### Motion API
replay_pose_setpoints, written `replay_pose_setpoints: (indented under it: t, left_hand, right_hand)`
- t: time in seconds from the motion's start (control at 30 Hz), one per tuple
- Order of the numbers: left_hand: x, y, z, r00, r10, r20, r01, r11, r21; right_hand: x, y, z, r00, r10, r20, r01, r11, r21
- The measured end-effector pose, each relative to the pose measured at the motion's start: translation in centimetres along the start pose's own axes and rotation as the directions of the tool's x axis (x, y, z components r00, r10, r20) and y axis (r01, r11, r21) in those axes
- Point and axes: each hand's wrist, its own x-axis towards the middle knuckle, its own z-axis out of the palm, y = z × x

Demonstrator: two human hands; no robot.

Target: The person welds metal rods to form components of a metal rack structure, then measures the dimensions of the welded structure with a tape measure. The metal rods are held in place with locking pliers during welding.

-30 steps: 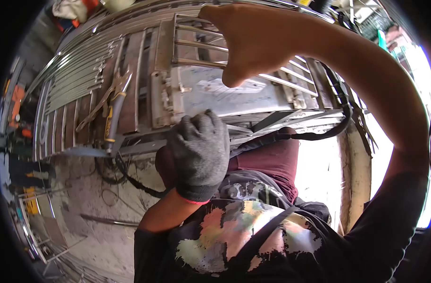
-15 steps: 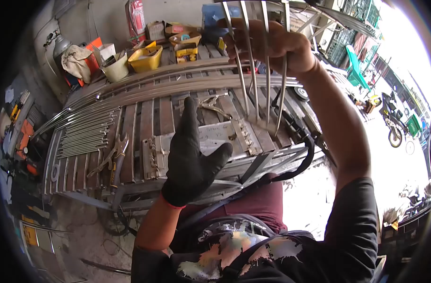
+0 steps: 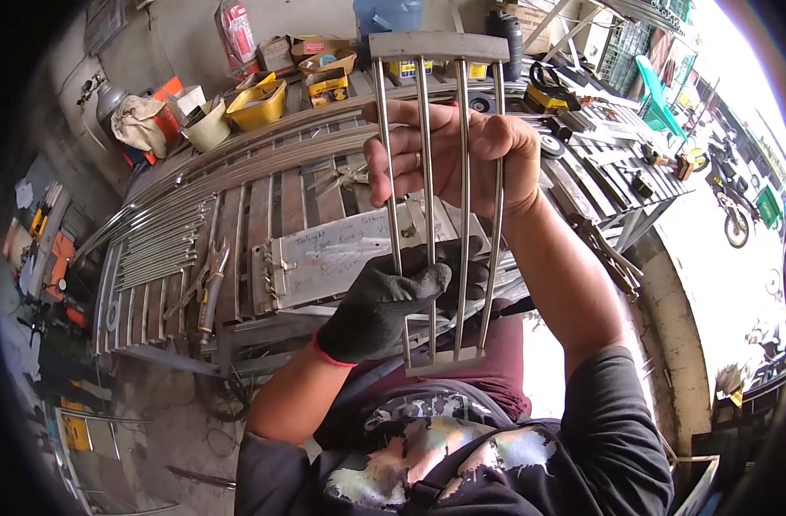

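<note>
A metal grille of several thin bars between two end plates is held upright before my chest. My left hand, in a black glove, is closed round its lower bars, thumb in front. Bare, my right hand is behind the upper bars, with the thumb round the right side and the fingers showing between and beyond the bars. Behind the grille, a flat metal plate with handwriting lies on the slatted metal bench.
Thin rods and an adjustable wrench lie at the bench's left. A yellow tub, boxes and a red extinguisher stand at the back. A clamp sits mid-bench. Motorcycle at right.
The grille has come down and nearer my body, so both end plates show. My left hand, open and apart from it before, has closed on its lower bars.
</note>
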Motion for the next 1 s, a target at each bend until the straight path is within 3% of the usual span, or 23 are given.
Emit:
replay_pose_setpoints:
  t: [0.1, 0.13, 0.2, 0.23, 0.27, 0.3, 0.37, 0.4, 0.5, 0.53, 0.6, 0.73, 0.77, 0.8, 0.83, 0.9, 0.93, 0.97, 1.0]
  left_hand:
    - [-0.5, 0.7, 0.6, 0.995, 0.095, 0.006, -0.095, 0.977, 0.192]
    - [-0.9, 0.9, 0.9, 0.991, 0.133, -0.028, -0.127, 0.979, 0.157]
    - [-1.7, 1.9, 1.5, 0.974, 0.207, -0.094, -0.198, 0.976, 0.094]
    - [-1.9, 2.8, 1.4, 0.949, 0.261, -0.176, -0.215, 0.945, 0.245]
    - [-2.0, 3.3, 1.1, 0.907, 0.342, -0.246, -0.276, 0.923, 0.267]
    - [-2.1, 4.0, 0.5, 0.850, 0.424, -0.313, -0.338, 0.894, 0.295]
    - [-2.4, 6.2, -2.9, 0.773, 0.593, -0.225, -0.307, 0.660, 0.685]
    - [-2.5, 7.4, -3.2, 0.719, 0.665, -0.203, -0.316, 0.573, 0.757]
    - [-2.2, 8.6, -3.9, 0.618, 0.742, -0.259, -0.284, 0.518, 0.807]
    - [-1.6, 8.3, -5.0, 0.561, 0.803, -0.202, -0.261, 0.403, 0.877]
    - [-2.2, 9.0, -4.4, 0.600, 0.780, -0.180, -0.068, 0.274, 0.959]
    - [-3.2, 10.1, -2.9, 0.644, 0.753, -0.131, 0.052, 0.128, 0.990]
    - [-3.7, 10.3, -2.6, 0.659, 0.741, -0.125, 0.067, 0.108, 0.992]
    - [-4.1, 10.9, -2.4, 0.706, 0.666, -0.241, 0.130, 0.212, 0.969]
    - [-4.4, 10.4, -4.5, 0.712, 0.615, -0.339, 0.255, 0.224, 0.941]
    - [-5.2, 10.7, -5.8, 0.729, 0.645, -0.229, 0.099, 0.233, 0.968]
    - [-5.7, 11.5, -5.3, 0.778, 0.593, -0.206, 0.183, 0.099, 0.978]
    - [-6.1, 12.3, -4.6, 0.827, 0.531, -0.184, 0.245, -0.045, 0.969]
    - [-5.8, 12.0, -4.5, 0.838, 0.477, -0.265, 0.301, 0.001, 0.954]
  right_hand:
    - [0.0, 0.4, 0.3, 0.996, 0.041, -0.073, -0.040, 0.999, 0.003]
    - [-0.1, 0.4, -0.3, 0.989, 0.068, -0.133, -0.069, 0.998, -0.004]
    - [-1.0, -0.2, -1.0, 0.931, 0.078, -0.357, -0.201, 0.925, -0.322]
    - [-1.4, -0.1, -1.1, 0.875, 0.018, -0.484, -0.269, 0.850, -0.454]
    - [-1.6, -0.8, 1.2, 0.833, -0.043, -0.552, -0.291, 0.815, -0.502]
    - [-1.8, -1.2, 1.1, 0.828, -0.059, -0.558, -0.353, 0.718, -0.600]
    - [-2.0, -1.6, 1.7, 0.848, -0.169, -0.502, -0.331, 0.571, -0.751]
    - [-1.9, -1.3, 2.8, 0.840, -0.212, -0.499, -0.311, 0.565, -0.764]
    - [-0.7, -0.1, 5.0, 0.869, -0.252, -0.426, -0.247, 0.525, -0.815]
    - [0.1, 0.0, 6.1, 0.889, -0.279, -0.363, -0.233, 0.407, -0.883]
    - [1.1, 0.5, 7.4, 0.903, -0.326, -0.280, -0.147, 0.378, -0.914]
    - [1.6, 1.1, 9.2, 0.913, -0.333, -0.236, -0.111, 0.355, -0.928]
    - [1.1, 0.8, 9.4, 0.930, -0.297, -0.217, -0.153, 0.222, -0.963]
    - [0.1, -0.1, 10.0, 0.944, -0.254, -0.212, -0.196, 0.088, -0.977]
    - [-1.1, -0.9, 10.5, 0.952, -0.205, -0.225, -0.239, -0.044, -0.970]
    - [-3.8, -3.0, 10.1, 0.907, -0.225, -0.357, -0.400, -0.184, -0.898]
    - [-5.3, -4.0, 9.4, 0.862, -0.300, -0.410, -0.502, -0.382, -0.776]
    - [-5.7, -6.2, 10.4, 0.686, -0.257, -0.681, -0.727, -0.211, -0.653]
    - [-7.6, -7.1, 8.6, 0.758, -0.350, -0.551, -0.652, -0.376, -0.659]
